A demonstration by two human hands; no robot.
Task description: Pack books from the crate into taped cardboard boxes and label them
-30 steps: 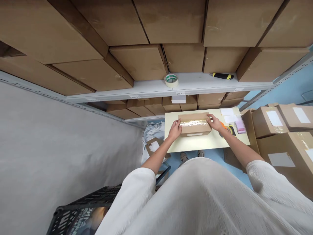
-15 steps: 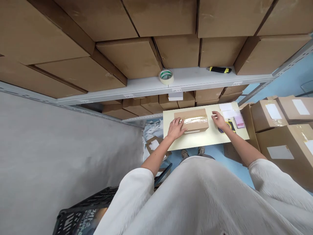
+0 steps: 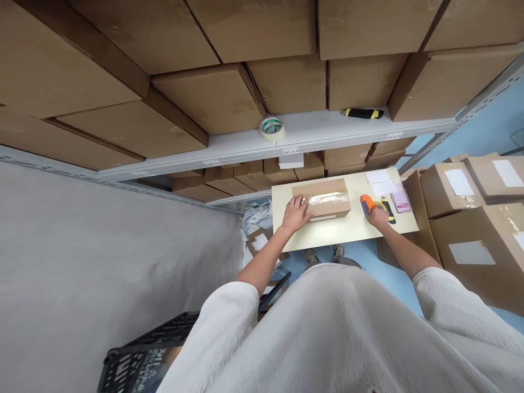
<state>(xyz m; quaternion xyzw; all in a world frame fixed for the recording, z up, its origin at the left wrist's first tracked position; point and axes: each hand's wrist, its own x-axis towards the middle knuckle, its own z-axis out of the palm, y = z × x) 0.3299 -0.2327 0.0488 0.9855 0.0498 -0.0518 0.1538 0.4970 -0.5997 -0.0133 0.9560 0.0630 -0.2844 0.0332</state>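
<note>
The small taped carton [image 3: 327,197] is lying near the middle of the pale bench [image 3: 327,236], its long sides running 9 to 3 o'clock and its far edge sitting close to the bench's 12 o'clock edge. The left hand [image 3: 297,213] is resting on the carton's 9 o'clock end, its grip spread flat with fingers lying over the top corner. At 3 o'clock from the carton, apart from it, the right hand [image 3: 375,214] is curling its grip around an orange tape dispenser [image 3: 368,203]. White labels [image 3: 380,183] are lying at 1 o'clock from the carton, beside the bench's far right corner.

A bare strip of bench is running along the 6 o'clock edge, and a narrow gap is showing between carton and dispenser. A shelf [image 3: 311,131] is overhanging at 12 o'clock, carrying a tape roll [image 3: 272,128] and a utility knife [image 3: 362,113]. Stacked boxes [image 3: 470,218] are crowding the 3 o'clock edge.
</note>
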